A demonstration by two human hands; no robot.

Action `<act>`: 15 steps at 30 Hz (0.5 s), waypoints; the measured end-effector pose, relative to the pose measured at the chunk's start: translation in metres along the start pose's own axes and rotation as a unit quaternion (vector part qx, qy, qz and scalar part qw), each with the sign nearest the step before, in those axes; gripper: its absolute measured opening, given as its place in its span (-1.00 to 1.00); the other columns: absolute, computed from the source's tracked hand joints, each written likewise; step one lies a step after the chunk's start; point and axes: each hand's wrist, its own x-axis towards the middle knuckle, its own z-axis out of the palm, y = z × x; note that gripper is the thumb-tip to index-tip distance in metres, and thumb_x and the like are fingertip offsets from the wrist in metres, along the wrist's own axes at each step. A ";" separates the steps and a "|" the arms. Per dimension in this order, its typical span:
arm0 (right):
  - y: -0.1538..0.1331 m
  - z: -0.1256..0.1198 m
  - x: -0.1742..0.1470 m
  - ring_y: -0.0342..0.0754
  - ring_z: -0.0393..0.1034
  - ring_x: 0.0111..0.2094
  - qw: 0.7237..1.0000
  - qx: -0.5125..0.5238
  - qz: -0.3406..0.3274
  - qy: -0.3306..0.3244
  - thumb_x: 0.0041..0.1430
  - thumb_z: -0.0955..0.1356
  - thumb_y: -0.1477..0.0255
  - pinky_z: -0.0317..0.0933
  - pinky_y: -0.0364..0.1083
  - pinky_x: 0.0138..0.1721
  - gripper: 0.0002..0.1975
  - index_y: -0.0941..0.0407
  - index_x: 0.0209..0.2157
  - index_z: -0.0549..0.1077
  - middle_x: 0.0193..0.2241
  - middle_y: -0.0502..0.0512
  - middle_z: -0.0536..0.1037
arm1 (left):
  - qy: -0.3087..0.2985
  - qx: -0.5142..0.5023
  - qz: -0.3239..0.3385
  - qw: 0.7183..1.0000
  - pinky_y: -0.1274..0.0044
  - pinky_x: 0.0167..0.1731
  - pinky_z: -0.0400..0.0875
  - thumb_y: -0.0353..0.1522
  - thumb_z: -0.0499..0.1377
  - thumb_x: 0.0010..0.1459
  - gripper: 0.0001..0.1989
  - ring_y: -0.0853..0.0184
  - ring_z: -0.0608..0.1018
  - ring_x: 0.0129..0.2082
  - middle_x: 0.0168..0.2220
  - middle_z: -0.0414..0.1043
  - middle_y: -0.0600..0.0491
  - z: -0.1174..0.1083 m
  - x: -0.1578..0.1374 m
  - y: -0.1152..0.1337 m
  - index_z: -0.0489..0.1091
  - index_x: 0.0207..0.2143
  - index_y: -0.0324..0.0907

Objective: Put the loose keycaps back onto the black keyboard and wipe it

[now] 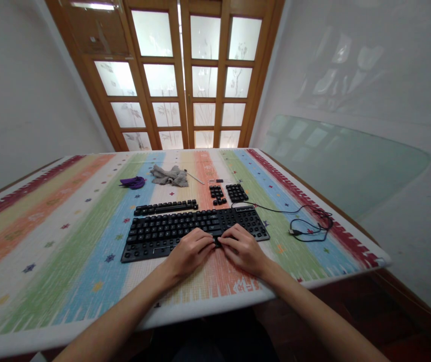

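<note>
A black computer keyboard point(173, 229) lies on the striped tablecloth, with keycaps in its upper left rows and bare key posts along the bottom row and right-hand number block. My left hand point(192, 249) rests at its lower edge, fingers bent and closed. From the right, my right hand point(243, 249) meets it with thumb and forefinger pinched. Between both sets of fingertips is a small black keycap point(217, 242), mostly covered by the fingers. Behind the keyboard sit a row of loose keycaps point(166, 206), a small keycap group point(216, 192) and a number-pad block of keycaps point(237, 192).
Further back lie a purple cloth point(133, 182), a crumpled grey cloth point(168, 176), a thin white stick point(195, 177) and a slim tool with a dark handle point(219, 181). The keyboard's cable point(313, 226) coils at the right. Wooden glazed doors point(185, 75) stand beyond the table.
</note>
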 end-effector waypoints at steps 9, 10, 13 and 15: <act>-0.001 0.001 0.000 0.04 0.33 -0.25 1.000 0.003 0.013 -0.001 0.26 0.29 0.57 0.33 0.04 -0.23 -0.79 0.11 -0.16 0.54 -0.32 0.17 0.52 | -0.019 0.013 -0.019 1.000 0.46 -0.24 0.52 -0.43 0.12 0.32 -0.86 0.31 0.53 -0.28 -0.29 0.53 -0.04 0.004 0.002 0.003 0.50 -0.23 -0.22; -0.001 0.001 0.000 0.04 0.33 -0.25 1.000 0.003 0.014 0.002 0.26 0.30 0.57 0.33 0.04 -0.22 -0.79 0.12 -0.16 0.54 -0.32 0.17 0.52 | -0.020 0.015 -0.022 0.999 0.45 -0.23 0.52 -0.43 0.12 0.32 -0.86 0.30 0.53 -0.27 -0.29 0.53 -0.04 0.004 0.002 0.003 0.49 -0.23 -0.22; -0.001 0.001 0.001 0.04 0.33 -0.27 1.000 -0.003 0.022 0.017 0.26 0.30 0.56 0.33 0.05 -0.22 -0.81 0.12 -0.18 0.53 -0.33 0.16 0.53 | -0.019 0.013 -0.024 0.999 0.45 -0.23 0.52 -0.44 0.13 0.31 -0.87 0.30 0.54 -0.25 -0.27 0.53 -0.04 0.003 0.002 0.002 0.49 -0.21 -0.22; -0.002 0.000 0.001 0.04 0.33 -0.27 0.999 -0.006 0.026 0.021 0.26 0.30 0.56 0.33 0.05 -0.22 -0.82 0.11 -0.20 0.53 -0.33 0.16 0.53 | -0.016 0.009 -0.023 1.000 0.44 -0.23 0.53 -0.44 0.13 0.30 -0.87 0.29 0.54 -0.25 -0.26 0.53 -0.04 0.003 0.001 0.002 0.49 -0.21 -0.22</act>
